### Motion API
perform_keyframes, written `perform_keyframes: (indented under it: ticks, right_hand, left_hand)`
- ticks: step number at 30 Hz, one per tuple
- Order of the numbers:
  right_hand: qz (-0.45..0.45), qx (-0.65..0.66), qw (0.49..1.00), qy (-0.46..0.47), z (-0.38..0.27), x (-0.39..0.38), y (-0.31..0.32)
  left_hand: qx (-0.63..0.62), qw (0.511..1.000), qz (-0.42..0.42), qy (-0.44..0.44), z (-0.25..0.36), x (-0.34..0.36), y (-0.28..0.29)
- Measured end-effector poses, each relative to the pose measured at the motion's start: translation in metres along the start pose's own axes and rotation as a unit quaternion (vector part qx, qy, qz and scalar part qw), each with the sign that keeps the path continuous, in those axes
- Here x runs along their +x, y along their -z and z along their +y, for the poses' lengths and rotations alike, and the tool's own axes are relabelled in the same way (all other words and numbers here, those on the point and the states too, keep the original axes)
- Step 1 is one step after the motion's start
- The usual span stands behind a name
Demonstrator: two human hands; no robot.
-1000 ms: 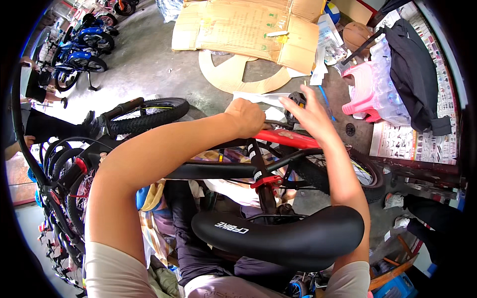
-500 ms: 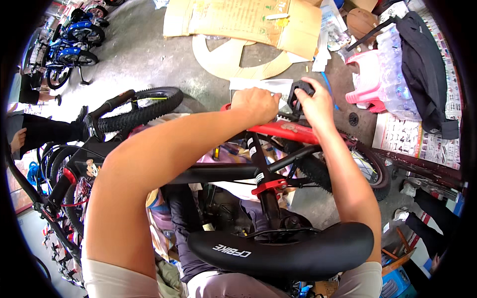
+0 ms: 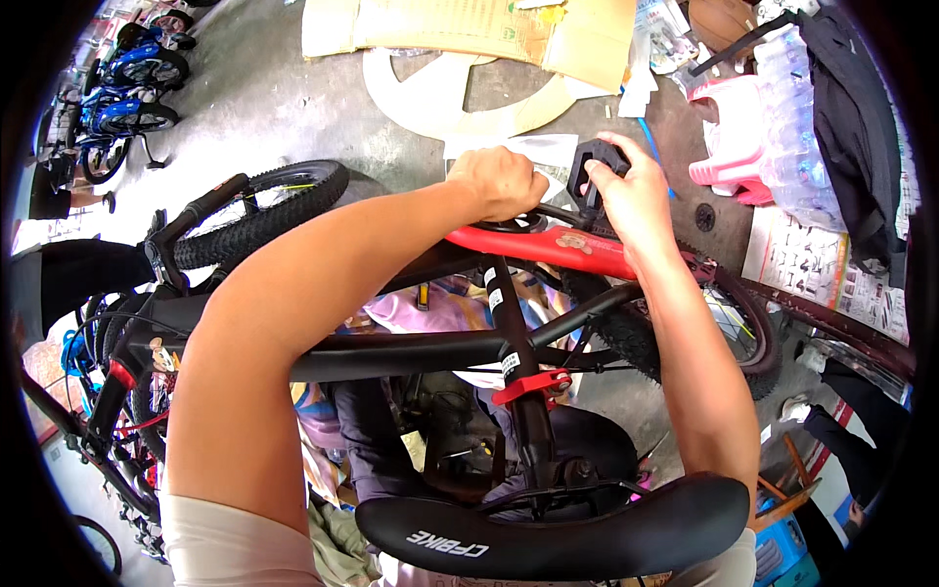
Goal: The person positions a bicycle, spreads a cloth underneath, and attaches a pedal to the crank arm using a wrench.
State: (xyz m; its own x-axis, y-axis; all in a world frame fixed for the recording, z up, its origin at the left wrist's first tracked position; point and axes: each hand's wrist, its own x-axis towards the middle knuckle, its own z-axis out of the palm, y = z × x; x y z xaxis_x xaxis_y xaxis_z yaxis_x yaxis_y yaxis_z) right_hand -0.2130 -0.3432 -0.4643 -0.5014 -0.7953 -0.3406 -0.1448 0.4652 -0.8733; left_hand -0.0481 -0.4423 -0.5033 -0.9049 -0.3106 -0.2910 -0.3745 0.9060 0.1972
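A black bicycle with a red frame part (image 3: 543, 242) lies on its side before me; its black saddle (image 3: 616, 528) is closest, along the lower edge. My left hand (image 3: 499, 183) is closed beside the crank, above the red part; what its fingers hold is hidden. My right hand (image 3: 631, 191) grips the black pedal (image 3: 592, 166), thumb on its body. A red seat-post clamp (image 3: 523, 386) sits on the black frame tube. Patterned cloth (image 3: 411, 308) shows beneath the frame.
More bicycles (image 3: 137, 73) stand at far left. Cardboard sheets (image 3: 460, 29) lie beyond the hands. A pink stool (image 3: 719, 171) with wrapped bottles and a black garment (image 3: 851, 137) is at right. Other people's dark-clad legs (image 3: 64, 289) (image 3: 851, 440) show at both sides.
My right hand's fingers, raised beside the pedal a second ago, have come down onto it. The surroundings sit higher in the picture as the view has shifted.
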Motion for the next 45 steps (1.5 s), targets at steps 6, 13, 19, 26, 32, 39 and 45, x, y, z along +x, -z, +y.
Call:
perform_keyframes:
  ticks: [6, 13, 19, 26, 32, 39, 45]
  right_hand:
    - [0.027, -0.065, 0.990, 0.124, 0.017, 0.004, -0.002]
    - [-0.019, -0.014, 0.999, 0.034, 0.006, 0.007, 0.008]
    - [-0.014, -0.010, 0.998, 0.054, 0.014, 0.006, 0.007]
    - [0.001, -0.040, 0.998, 0.055, 0.009, 0.002, 0.007]
    - [-0.020, -0.042, 0.998, 0.038, 0.003, 0.002, 0.010]
    - [-0.021, -0.087, 0.994, 0.059, -0.001, 0.001, 0.011]
    - [-0.023, -0.075, 0.997, 0.021, 0.004, 0.006, 0.011]
  left_hand:
    - [-0.012, 0.968, 0.165, -0.188, -0.030, 0.024, -0.050]
    - [-0.208, 0.975, 0.021, 0.082, -0.004, 0.014, -0.018]
    - [-0.363, 0.924, -0.074, 0.099, -0.023, -0.012, 0.008]
    - [-0.244, 0.966, -0.072, 0.048, -0.036, -0.029, 0.010]
    - [-0.131, 0.986, -0.091, 0.038, -0.024, -0.029, 0.014]
    - [-0.103, 0.988, -0.095, 0.064, -0.018, -0.032, 0.022]
    - [0.025, 0.990, -0.127, 0.049, -0.005, -0.038, 0.034]
